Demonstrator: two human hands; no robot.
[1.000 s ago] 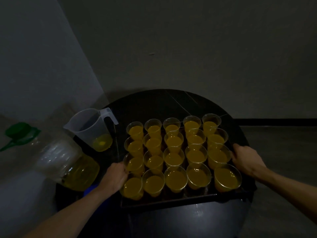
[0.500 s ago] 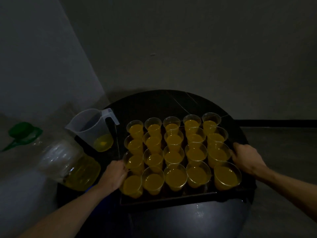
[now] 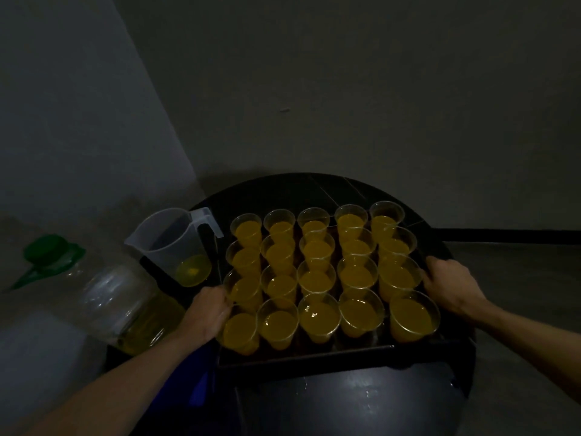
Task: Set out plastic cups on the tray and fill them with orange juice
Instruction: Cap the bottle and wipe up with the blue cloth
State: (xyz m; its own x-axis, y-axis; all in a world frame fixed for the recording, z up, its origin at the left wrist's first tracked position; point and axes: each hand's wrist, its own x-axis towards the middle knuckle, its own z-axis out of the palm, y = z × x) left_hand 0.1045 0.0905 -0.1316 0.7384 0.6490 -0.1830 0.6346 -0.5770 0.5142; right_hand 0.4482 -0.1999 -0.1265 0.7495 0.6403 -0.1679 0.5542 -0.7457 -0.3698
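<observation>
Since the cups [image 3: 317,276] stand filled in rows on the tray [image 3: 314,361] at the table's [image 3: 361,404] middle, I judge pouring done | my left hand [image 3: 209,313] curls round the tray's left edge, right hand [image 3: 449,284] round its right edge, to keep it level | jug [image 3: 176,243] parked near table's left edge, clear of cups

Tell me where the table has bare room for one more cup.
Bare table lies behind the far row of cups and in front of the tray. The tray is packed full; the jug and bottle crowd its left side.
</observation>
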